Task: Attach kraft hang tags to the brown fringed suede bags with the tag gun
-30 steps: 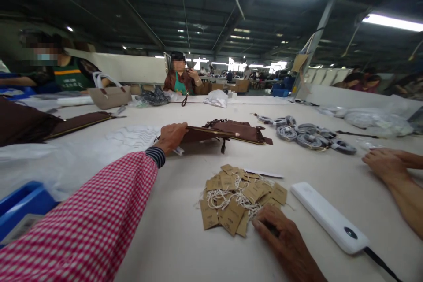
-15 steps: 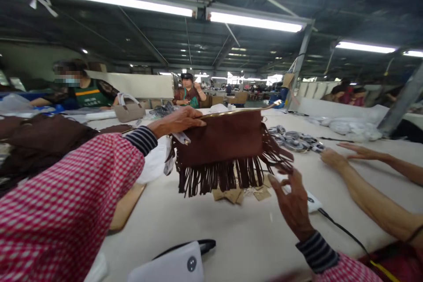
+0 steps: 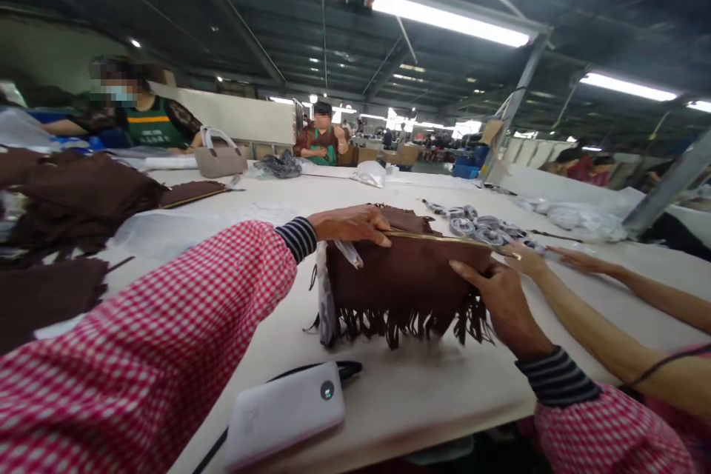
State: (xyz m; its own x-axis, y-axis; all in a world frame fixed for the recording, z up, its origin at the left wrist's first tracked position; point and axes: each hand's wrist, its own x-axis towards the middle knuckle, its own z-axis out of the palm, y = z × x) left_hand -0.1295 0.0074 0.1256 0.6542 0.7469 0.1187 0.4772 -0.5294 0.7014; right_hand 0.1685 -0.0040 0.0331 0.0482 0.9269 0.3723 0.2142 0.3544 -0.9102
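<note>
Holding the bag (image 3: 411, 274) upright over the counter (image 3: 438, 385), we face its broad brown side; whether its fringe (image 3: 394, 326) touches down, we cannot tell. Our left hand (image 3: 355, 224) grips the top edge beside the zip (image 3: 444, 238). Our right hand (image 3: 505, 296) lies against the front near the right end; whether its fingers close behind, we cannot see. Zip and fringe are already on, so the bag itself looks made; we judge the handling to be midway. A brown heap (image 3: 94, 189) at left and a brown piece (image 3: 408, 219) behind remain out of our hands. Compared with half a second ago, the bag is lower, our right hand has come onto it, and the tags seen beneath it are hidden.
</note>
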